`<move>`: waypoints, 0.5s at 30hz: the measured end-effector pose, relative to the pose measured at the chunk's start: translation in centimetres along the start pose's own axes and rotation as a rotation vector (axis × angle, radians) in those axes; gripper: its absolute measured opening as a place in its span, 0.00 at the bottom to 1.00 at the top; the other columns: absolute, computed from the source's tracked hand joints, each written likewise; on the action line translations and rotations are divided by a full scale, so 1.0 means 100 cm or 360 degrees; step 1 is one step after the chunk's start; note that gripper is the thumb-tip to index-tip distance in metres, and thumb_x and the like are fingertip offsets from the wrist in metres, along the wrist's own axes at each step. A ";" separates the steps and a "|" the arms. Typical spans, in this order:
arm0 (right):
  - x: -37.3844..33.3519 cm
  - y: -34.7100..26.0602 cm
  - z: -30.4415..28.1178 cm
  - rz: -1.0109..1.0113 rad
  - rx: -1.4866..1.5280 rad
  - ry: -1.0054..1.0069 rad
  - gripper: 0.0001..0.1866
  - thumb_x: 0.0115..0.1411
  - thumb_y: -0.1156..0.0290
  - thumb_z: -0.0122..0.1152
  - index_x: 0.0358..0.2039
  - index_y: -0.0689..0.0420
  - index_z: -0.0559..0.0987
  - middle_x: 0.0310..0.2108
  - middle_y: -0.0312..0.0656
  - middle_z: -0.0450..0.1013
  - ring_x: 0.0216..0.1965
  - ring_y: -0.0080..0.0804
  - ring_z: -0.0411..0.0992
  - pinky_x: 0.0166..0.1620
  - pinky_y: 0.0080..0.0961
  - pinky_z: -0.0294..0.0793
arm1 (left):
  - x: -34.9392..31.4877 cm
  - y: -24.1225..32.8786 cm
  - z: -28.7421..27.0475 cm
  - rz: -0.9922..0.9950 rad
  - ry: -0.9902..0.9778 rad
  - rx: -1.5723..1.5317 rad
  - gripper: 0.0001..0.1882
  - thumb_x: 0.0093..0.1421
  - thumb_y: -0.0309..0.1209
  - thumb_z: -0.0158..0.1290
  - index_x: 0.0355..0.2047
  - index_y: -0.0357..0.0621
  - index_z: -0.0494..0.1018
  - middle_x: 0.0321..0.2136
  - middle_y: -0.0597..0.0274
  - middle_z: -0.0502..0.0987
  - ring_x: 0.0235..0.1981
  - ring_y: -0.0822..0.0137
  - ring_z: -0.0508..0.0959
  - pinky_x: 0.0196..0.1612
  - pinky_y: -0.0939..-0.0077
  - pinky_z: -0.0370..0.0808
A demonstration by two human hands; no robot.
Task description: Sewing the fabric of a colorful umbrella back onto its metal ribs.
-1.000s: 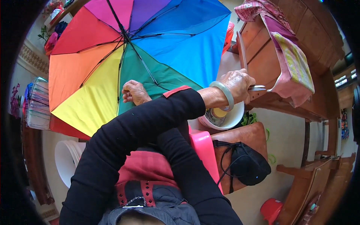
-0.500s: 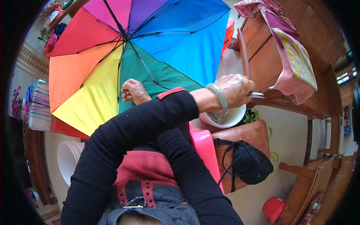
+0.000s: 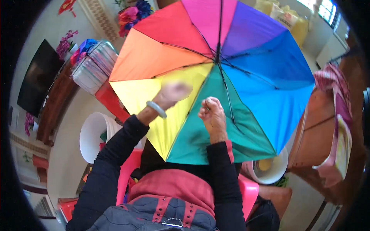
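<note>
An open rainbow umbrella (image 3: 250,92) spreads before me with its inner side and black ribs showing. Its dark shaft (image 3: 221,27) runs up out of the picture. Over the yellow panel is my left hand (image 3: 174,91), with a pale bangle (image 3: 156,109) at the wrist; motion smears its fingers, and whether it holds anything is hidden. My right hand (image 3: 213,118) is closed in a pinch in front of the green panel, beside a rib. What sits between its fingertips is too small to make out.
White buckets (image 3: 96,134) stand at my left, and a white tub (image 3: 271,169) at my right. A pink chair (image 3: 248,192) is under me. Towels (image 3: 339,142) hang over wooden furniture at the right. A clear, packed case (image 3: 96,67) stands at the far left.
My left hand, which held a silver-bladed tool far right across my right arm, has swung back left over the yellow panel. The right hand stays pinched by the umbrella. The view has turned left.
</note>
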State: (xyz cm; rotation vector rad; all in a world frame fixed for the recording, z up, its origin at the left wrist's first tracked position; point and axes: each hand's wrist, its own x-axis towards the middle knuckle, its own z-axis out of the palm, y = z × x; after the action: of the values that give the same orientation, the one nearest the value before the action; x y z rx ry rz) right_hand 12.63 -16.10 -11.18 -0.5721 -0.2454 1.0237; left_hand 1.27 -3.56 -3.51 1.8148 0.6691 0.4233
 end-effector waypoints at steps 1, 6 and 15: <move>-0.003 0.007 0.005 0.0030 0.0006 -0.0006 0.05 0.55 0.71 0.51 0.31 0.57 0.68 0.23 0.37 0.67 0.19 0.23 0.65 0.22 0.22 0.70 | -0.010 -0.013 -0.003 0.0080 -0.0022 -0.0065 0.07 0.55 0.29 0.51 0.31 0.40 0.74 0.22 0.72 0.72 0.18 0.86 0.64 0.18 0.92 0.61; 0.005 0.012 0.041 0.0105 -0.0129 0.0007 0.04 0.56 0.72 0.51 0.32 0.57 0.68 0.24 0.38 0.67 0.18 0.24 0.65 0.21 0.22 0.70 | -0.017 -0.020 -0.006 0.0290 -0.0093 -0.0299 0.06 0.54 0.27 0.52 0.31 0.38 0.74 0.23 0.73 0.73 0.20 0.86 0.65 0.21 0.91 0.63; -0.007 0.043 0.070 0.0160 -0.0310 0.0122 0.05 0.56 0.70 0.51 0.34 0.52 0.68 0.25 0.34 0.67 0.20 0.21 0.63 0.20 0.19 0.64 | -0.043 -0.038 -0.023 0.0390 0.0225 -0.0329 0.06 0.52 0.28 0.52 0.28 0.38 0.73 0.22 0.63 0.74 0.24 0.76 0.72 0.27 0.79 0.69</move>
State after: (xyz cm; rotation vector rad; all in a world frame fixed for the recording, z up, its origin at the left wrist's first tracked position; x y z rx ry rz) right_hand 5.95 -12.68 -7.71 -0.8055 -0.2523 1.0795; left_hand -4.33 -3.62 -6.18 1.6846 0.4796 0.7626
